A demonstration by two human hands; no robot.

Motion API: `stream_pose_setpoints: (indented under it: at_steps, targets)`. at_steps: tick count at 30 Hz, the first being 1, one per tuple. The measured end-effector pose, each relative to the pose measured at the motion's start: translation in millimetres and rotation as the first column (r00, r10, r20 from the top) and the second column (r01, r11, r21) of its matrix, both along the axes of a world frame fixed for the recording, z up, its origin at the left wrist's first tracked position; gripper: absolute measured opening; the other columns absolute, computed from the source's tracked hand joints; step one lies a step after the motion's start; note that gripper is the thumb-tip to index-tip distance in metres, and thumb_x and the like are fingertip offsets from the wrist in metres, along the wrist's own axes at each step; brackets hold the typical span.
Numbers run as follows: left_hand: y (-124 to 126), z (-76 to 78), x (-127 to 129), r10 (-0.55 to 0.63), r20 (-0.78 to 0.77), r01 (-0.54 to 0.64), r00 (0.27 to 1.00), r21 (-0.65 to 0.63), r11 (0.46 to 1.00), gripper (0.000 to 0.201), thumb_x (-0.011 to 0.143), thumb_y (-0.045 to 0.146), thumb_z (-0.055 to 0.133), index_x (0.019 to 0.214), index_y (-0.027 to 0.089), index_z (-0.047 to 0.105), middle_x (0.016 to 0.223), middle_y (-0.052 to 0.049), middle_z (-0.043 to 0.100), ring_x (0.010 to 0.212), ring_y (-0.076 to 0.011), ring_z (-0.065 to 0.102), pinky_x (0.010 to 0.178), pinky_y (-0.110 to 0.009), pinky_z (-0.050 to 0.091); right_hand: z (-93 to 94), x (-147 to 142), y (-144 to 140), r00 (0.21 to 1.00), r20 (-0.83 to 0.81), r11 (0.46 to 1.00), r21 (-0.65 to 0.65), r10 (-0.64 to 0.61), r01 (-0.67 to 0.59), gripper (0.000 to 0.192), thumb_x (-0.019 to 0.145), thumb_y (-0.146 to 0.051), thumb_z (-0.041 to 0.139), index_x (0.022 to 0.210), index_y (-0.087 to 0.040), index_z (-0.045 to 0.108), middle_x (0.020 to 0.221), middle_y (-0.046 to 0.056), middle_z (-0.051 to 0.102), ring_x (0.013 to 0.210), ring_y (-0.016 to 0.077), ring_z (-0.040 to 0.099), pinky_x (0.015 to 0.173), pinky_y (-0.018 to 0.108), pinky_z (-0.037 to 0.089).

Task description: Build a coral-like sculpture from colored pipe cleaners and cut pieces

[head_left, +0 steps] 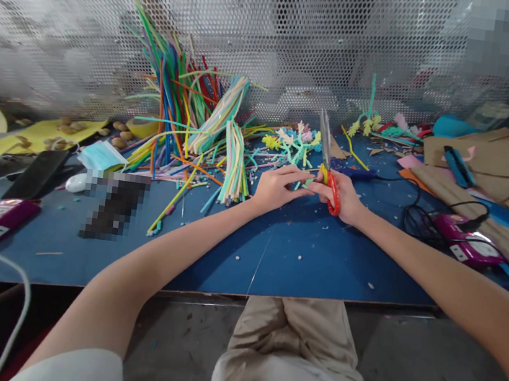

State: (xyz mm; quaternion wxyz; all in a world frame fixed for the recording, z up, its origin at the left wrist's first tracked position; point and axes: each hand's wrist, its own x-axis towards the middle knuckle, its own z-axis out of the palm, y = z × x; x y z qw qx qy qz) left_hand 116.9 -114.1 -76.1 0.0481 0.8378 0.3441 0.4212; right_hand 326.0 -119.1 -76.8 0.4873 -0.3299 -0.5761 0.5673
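My right hand (345, 197) is closed around scissors (333, 191) with red and yellow handles. Their metal blades point up and away from me. Close beside it, the fingertips of my left hand (278, 188) pinch a small mint-green bit (306, 183), which looks like a piece of pipe cleaner. The fingertips of both hands nearly meet there, so its full shape is hidden. Just beyond my hands lies a cluster of pastel pipe-cleaner sprigs (296, 143). A bundle of pastel pipe cleaners (235, 166) rests to the left of my left hand.
A large heap of coloured pipe cleaners (173, 92) leans on the perforated metal screen (274, 43). Left on the blue table (218, 254) are a face mask (102, 156) and a purple power strip (6, 220). Cardboard (498, 154) and another purple power strip (468, 240) with black cable lie right.
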Motion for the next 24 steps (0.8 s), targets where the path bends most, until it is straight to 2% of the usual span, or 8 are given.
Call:
stream_pose_setpoints:
  at_steps: [7, 11, 14, 18, 21, 24]
  targets:
    - [3.8, -4.5, -0.2, -0.068, 0.017, 0.066, 0.998, 0.091, 0.994, 0.045, 0.094, 0.056, 0.071, 0.124, 0.024, 0.079, 0.106, -0.008, 0.075, 0.069, -0.0110, 0.061, 0.073, -0.026, 0.051, 1.2, -1.8, -0.7, 1.000, 0.012, 1.000, 0.000, -0.014, 0.014, 0.050, 0.063, -0.044, 0.098, 0.084, -0.024, 0.057, 0.069, -0.006, 0.050, 0.052, 0.0078, 0.034, 0.046, 0.028, 0.024]
    - [1.3, -3.5, 0.1, -0.025, -0.005, 0.026, 1.000, 0.021, 0.999, 0.052, 0.092, 0.059, 0.073, 0.131, 0.025, 0.075, 0.107, -0.006, 0.074, 0.064, -0.0096, 0.056, 0.070, -0.025, 0.050, 1.4, -3.3, -0.5, 1.000, 0.001, 1.000, 0.002, -0.030, 0.030, 0.053, 0.062, -0.045, 0.098, 0.085, -0.024, 0.055, 0.074, -0.005, 0.057, 0.052, 0.0072, 0.035, 0.045, 0.028, 0.024]
    - [-0.3, -1.2, 0.3, -0.024, 0.024, 0.025, 0.999, -0.052, 0.998, 0.059, 0.090, 0.059, 0.076, 0.137, 0.024, 0.069, 0.106, -0.006, 0.075, 0.061, -0.0097, 0.054, 0.069, -0.026, 0.050, 4.1, -4.3, -0.9, 0.995, -0.025, 0.995, 0.006, -0.101, 0.101, 0.053, 0.062, -0.047, 0.097, 0.081, -0.023, 0.054, 0.073, -0.005, 0.055, 0.052, 0.0069, 0.034, 0.045, 0.028, 0.024]
    - [0.4, 2.4, 0.6, -0.055, 0.077, 0.059, 0.996, -0.050, 0.997, 0.030, 0.102, 0.046, 0.064, 0.116, 0.021, 0.074, 0.105, -0.007, 0.077, 0.073, -0.0137, 0.062, 0.075, -0.028, 0.052, 7.2, -2.9, 0.6, 0.982, -0.040, 0.983, 0.022, -0.183, 0.184, 0.051, 0.064, -0.047, 0.096, 0.079, -0.024, 0.053, 0.070, -0.005, 0.051, 0.052, 0.0080, 0.036, 0.046, 0.029, 0.028]
    - [1.3, 4.1, 0.5, -0.097, 0.085, 0.099, 0.992, -0.023, 0.995, 0.026, 0.106, 0.040, 0.058, 0.106, 0.020, 0.074, 0.107, -0.009, 0.076, 0.086, -0.0162, 0.066, 0.078, -0.029, 0.052, 5.2, -1.3, 2.9, 0.983, -0.030, 0.983, 0.018, -0.183, 0.184, 0.050, 0.063, -0.046, 0.096, 0.080, -0.024, 0.054, 0.070, -0.005, 0.052, 0.051, 0.0080, 0.038, 0.046, 0.029, 0.028]
    - [1.2, 4.5, 0.7, -0.106, 0.074, 0.110, 0.992, -0.042, 0.993, 0.024, 0.107, 0.038, 0.054, 0.106, 0.020, 0.070, 0.106, -0.008, 0.073, 0.084, -0.0153, 0.064, 0.078, -0.028, 0.052, 1.6, -1.1, 4.4, 0.988, -0.031, 0.988, 0.020, -0.151, 0.152, 0.050, 0.063, -0.044, 0.097, 0.082, -0.024, 0.056, 0.070, -0.006, 0.052, 0.051, 0.0076, 0.037, 0.046, 0.028, 0.027]
